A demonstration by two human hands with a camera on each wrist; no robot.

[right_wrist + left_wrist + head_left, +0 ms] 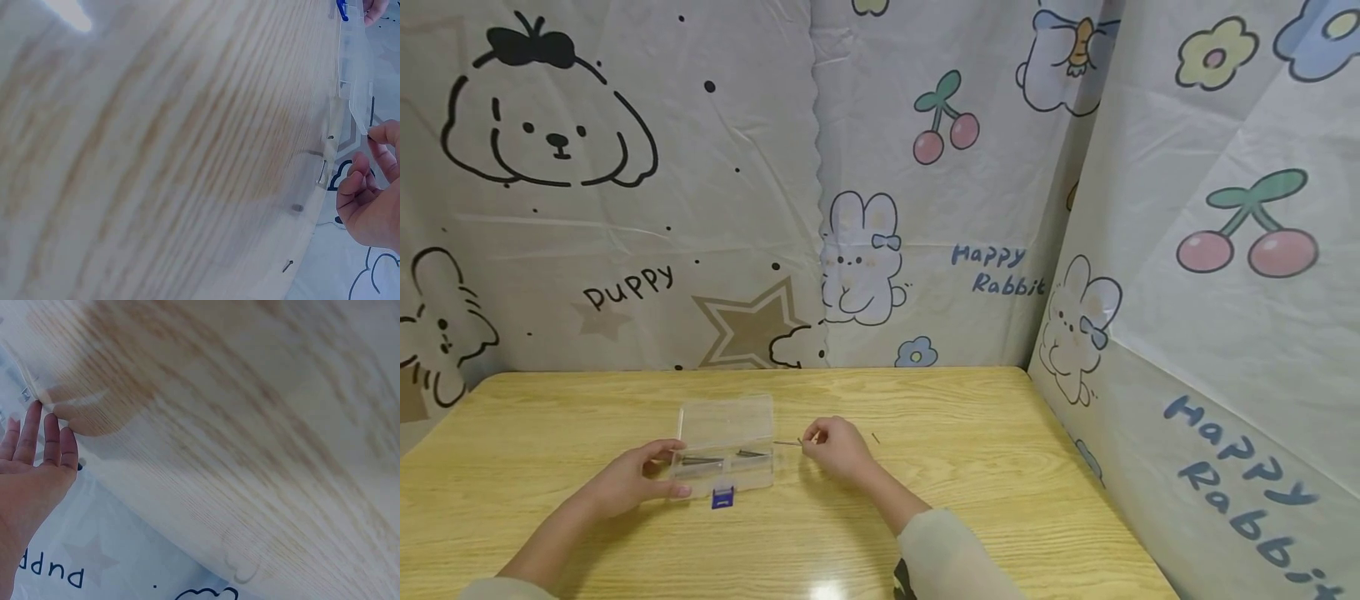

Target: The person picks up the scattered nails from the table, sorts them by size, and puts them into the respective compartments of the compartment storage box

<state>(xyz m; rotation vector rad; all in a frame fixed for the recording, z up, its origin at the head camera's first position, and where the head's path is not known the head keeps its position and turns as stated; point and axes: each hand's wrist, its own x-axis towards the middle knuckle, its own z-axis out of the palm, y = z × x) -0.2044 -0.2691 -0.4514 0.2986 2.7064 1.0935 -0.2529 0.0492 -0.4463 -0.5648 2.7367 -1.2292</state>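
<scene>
A clear plastic box [700, 472] with its lid [726, 421] raised at the back stands on the table. Several dark nails [700, 460] lie in its compartments, and a blue latch [722, 498] sits at its front. My left hand [632, 479] holds the box's left side, thumb at the front and fingers farther back. Just right of the box, my right hand [838, 450] pinches a thin nail [372, 111] between thumb and index finger. In the right wrist view its other fingers are curled.
A loose nail [876, 437] lies on the wood-grain table [985, 483], right of my right hand. In the right wrist view, another small nail [322, 172] lies near that hand. Printed cloth [760, 167] hangs behind the table and along its right side.
</scene>
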